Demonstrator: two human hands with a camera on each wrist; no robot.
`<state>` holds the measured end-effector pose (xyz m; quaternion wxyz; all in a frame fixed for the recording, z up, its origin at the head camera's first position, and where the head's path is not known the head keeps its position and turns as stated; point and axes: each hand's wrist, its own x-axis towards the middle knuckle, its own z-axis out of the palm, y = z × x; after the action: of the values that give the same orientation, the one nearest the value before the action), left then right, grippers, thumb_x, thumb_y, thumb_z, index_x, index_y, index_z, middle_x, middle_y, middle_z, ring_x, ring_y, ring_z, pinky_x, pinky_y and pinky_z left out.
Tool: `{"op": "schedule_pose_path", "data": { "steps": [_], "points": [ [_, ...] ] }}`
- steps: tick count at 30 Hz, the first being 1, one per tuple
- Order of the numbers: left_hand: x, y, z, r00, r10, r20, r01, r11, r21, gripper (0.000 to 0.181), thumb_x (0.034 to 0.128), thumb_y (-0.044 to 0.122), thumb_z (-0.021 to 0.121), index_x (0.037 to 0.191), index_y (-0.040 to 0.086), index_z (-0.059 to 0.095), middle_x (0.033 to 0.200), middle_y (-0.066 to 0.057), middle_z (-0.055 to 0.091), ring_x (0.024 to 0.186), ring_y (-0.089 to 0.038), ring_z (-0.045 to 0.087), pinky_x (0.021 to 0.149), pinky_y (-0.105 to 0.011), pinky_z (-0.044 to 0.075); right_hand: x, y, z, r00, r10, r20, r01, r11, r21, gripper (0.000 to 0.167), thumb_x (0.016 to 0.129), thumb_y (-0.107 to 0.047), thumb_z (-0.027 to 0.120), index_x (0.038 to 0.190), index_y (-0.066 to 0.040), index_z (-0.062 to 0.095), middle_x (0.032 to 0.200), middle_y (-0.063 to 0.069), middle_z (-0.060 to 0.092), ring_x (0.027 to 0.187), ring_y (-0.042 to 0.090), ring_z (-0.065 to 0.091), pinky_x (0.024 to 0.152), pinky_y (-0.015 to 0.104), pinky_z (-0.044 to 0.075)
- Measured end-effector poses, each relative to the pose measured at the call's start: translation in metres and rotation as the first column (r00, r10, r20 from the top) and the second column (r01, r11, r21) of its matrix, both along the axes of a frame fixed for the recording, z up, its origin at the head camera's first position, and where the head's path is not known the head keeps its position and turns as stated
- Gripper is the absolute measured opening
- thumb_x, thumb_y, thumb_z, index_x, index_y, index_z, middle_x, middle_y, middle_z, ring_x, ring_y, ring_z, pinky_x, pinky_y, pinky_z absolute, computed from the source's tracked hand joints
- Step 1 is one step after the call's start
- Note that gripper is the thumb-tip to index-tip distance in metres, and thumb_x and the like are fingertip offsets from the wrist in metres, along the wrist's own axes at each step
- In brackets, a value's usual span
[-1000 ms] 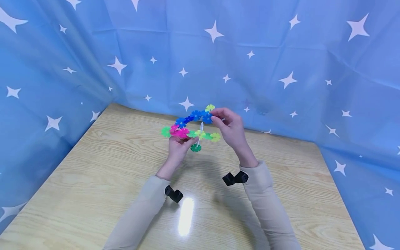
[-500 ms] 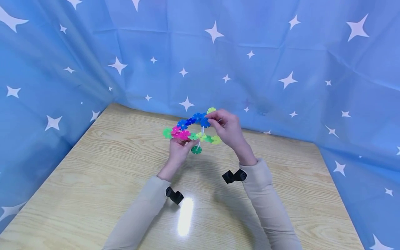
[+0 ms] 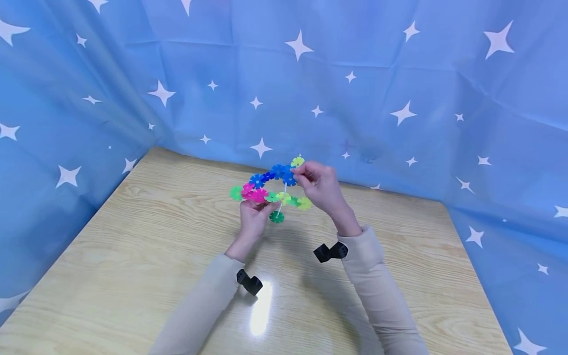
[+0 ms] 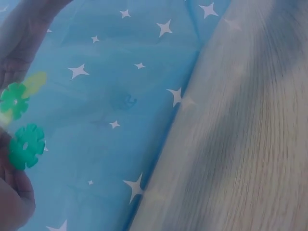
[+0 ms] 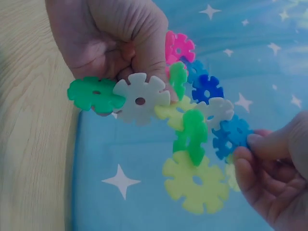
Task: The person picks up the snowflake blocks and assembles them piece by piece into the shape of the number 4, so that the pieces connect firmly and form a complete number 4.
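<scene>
A joined model of snowflake discs (image 3: 259, 196), notched plastic rounds in pink, blue, green, yellow and white, is held up over the table between both hands. My left hand (image 3: 254, 221) pinches it from below near the pink and white discs. At its upper right, my right hand (image 3: 323, 191) pinches a blue disc (image 5: 237, 131) between thumb and finger. A yellow disc (image 3: 298, 161) sits just beyond those fingertips, partly covered by them in the right wrist view. Below the left thumb hangs a dark green disc (image 3: 277, 217), joined to a white disc (image 5: 140, 98).
Under the hands lies a wood-grain table (image 3: 146, 256). A blue curtain (image 3: 355, 128) with white stars runs behind it and along both sides. Each sleeve carries a black wrist camera, the right one (image 3: 330, 252) standing out toward the middle.
The right hand has come slightly left and down, its fingertips still at the blue discs. The model has sunk a little, while the left hand keeps its grip.
</scene>
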<state>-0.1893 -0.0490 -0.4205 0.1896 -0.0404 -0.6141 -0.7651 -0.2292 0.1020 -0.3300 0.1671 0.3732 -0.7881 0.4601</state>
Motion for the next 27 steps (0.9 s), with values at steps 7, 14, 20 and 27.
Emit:
{"op": "schedule_pose_path", "data": {
  "steps": [7, 14, 20, 27],
  "points": [
    [0.013, 0.0, 0.022, 1.0, -0.027, -0.007, 0.027, 0.999, -0.017, 0.008, 0.0738, -0.017, 0.066, 0.071, -0.018, 0.059, 0.061, 0.004, 0.062, 0.058, -0.002, 0.053, 0.063, -0.02, 0.047, 0.001, 0.004, 0.009, 0.997, 0.059, -0.039, -0.057, 0.996, 0.065, 0.012, 0.082, 0.017, 0.058, 0.077, 0.006, 0.063, 0.081, 0.018, 0.067, 0.049, 0.015, 0.048, 0.042, 0.017, 0.038],
    [0.016, 0.0, 0.03, 0.998, -0.056, 0.013, 0.056, 0.997, -0.048, 0.008, 0.0765, -0.014, 0.065, 0.072, -0.017, 0.059, 0.059, 0.005, 0.059, 0.049, -0.002, 0.04, 0.049, -0.014, 0.038, 0.001, 0.009, 0.014, 0.999, 0.054, 0.009, -0.054, 0.994, 0.098, 0.012, 0.085, 0.012, 0.06, 0.084, 0.004, 0.067, 0.079, 0.013, 0.065, 0.054, 0.017, 0.049, 0.044, 0.019, 0.044],
    [0.013, 0.003, 0.034, 0.998, -0.056, -0.015, 0.055, 0.998, -0.035, 0.016, 0.0774, -0.013, 0.066, 0.065, -0.012, 0.055, 0.059, 0.01, 0.057, 0.053, -0.003, 0.047, 0.052, -0.014, 0.042, 0.005, 0.006, 0.01, 0.999, -0.04, -0.007, 0.039, 0.999, -0.031, 0.013, 0.085, 0.006, 0.063, 0.096, 0.004, 0.07, 0.08, 0.014, 0.062, 0.063, 0.016, 0.052, 0.053, 0.017, 0.048],
    [0.005, 0.001, 0.021, 0.997, -0.056, 0.053, 0.055, 0.998, 0.014, 0.03, 0.0787, -0.01, 0.067, 0.06, 0.011, 0.056, 0.056, 0.007, 0.055, 0.052, -0.003, 0.045, 0.049, -0.014, 0.038, 0.016, 0.015, -0.017, 0.984, -0.129, 0.125, 0.146, 0.98, -0.138, 0.021, 0.082, 0.002, 0.068, 0.102, 0.007, 0.065, 0.091, 0.019, 0.066, 0.079, 0.017, 0.059, 0.064, 0.019, 0.051]
  ]
}}
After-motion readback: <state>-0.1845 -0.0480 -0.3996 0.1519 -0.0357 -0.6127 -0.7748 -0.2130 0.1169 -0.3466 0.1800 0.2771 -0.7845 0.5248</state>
